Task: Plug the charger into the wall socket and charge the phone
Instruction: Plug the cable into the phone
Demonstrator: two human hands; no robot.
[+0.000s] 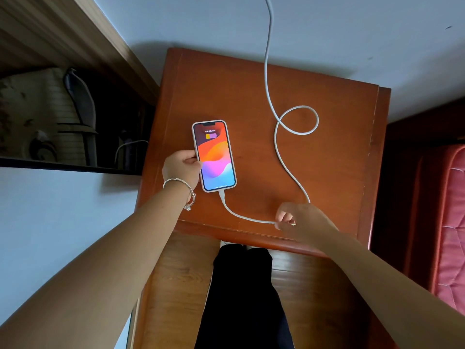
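A phone in a pale case lies face up on the wooden bedside table. Its screen is lit with a colourful wallpaper and a battery icon near the top. My left hand, with a bracelet on the wrist, grips the phone's left edge. A white charging cable is plugged into the phone's bottom end, curves along the table's front, makes a loop and climbs the wall out of the top of the frame. My right hand pinches the cable near the front edge. The charger and the wall socket are out of sight.
A dark shelf recess with ornaments and another white cord is at the left. A red mattress lies at the right. My dark-trousered legs stand on the wood floor below the table's front edge.
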